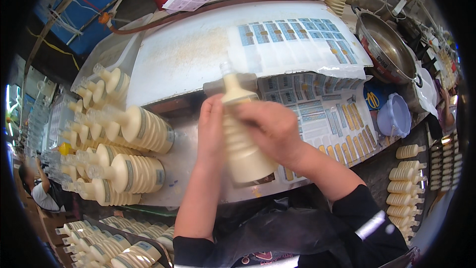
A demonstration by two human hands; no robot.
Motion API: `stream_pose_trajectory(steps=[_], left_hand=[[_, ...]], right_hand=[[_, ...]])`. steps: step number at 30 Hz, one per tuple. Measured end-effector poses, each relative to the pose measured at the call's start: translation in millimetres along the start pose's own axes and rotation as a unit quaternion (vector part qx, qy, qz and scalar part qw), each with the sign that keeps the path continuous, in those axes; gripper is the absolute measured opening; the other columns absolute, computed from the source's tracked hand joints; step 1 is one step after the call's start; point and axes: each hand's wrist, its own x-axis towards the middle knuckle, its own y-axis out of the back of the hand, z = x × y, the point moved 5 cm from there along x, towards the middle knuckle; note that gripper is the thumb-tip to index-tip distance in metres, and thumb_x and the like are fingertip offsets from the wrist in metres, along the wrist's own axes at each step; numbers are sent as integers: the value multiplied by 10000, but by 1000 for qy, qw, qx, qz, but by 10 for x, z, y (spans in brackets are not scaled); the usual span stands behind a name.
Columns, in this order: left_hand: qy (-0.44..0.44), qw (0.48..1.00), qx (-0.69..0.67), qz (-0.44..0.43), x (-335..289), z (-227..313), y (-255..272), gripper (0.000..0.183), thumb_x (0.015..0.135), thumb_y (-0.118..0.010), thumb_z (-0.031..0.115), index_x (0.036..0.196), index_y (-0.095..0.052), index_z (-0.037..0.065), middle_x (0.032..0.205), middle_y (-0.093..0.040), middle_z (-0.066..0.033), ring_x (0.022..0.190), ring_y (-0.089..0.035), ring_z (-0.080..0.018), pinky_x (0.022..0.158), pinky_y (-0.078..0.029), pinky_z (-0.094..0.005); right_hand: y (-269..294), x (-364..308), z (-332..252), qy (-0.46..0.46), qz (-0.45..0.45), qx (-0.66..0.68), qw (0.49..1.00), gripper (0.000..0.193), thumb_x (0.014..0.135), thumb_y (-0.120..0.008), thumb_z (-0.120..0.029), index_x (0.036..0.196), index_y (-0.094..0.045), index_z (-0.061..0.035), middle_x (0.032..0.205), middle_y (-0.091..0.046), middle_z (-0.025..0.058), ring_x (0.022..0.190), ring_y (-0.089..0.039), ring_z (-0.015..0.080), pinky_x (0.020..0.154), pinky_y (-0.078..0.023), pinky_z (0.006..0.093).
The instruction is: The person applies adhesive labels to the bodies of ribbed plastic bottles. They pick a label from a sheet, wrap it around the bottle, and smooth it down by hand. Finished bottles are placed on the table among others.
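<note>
Cream bottle (245,146), ribbed and slightly tilted, is over the middle of the counter (181,171), close to its near edge, neck pointing away from the person; whether its base touches the surface I cannot tell. The left hand (210,121) grasps its left side. The right hand (271,125), fingers curled in, is against its shoulder from the right; blur hides whether it grips or only presses. Similar bottles (148,131) lie stacked along the counter's left edge. Label sheets (317,114) cover its right half, below a raised white board (186,52) with more blue labels (282,32). Near the counter's right edge is 1 pale violet bucket (394,116), with 1 wide pan (384,44) beyond it
</note>
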Motion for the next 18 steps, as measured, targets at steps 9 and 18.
stream_pose_trajectory(steps=[9,18], left_hand=[[55,992,-115,17,-135,81,-57,534,1139,-272,431,1364,-578,55,1283,-657,-100,1183,-626,-217,1027,-507,-406],[95,972,-216,8,-183,49,-96,712,1100,-222,581,1434,-533,33,1382,-618,-127,1269,-588,-268,1098,-453,-426]], right_hand=[[-172,192,-368,97,-147,-71,982,210,734,-686,-61,938,-724,-95,891,-732,91,812,-725,274,693,-553,382],[-339,288,-290,24,-186,-89,978,171,810,-710,-85,980,-722,-106,810,-721,103,704,-713,298,632,-556,392]])
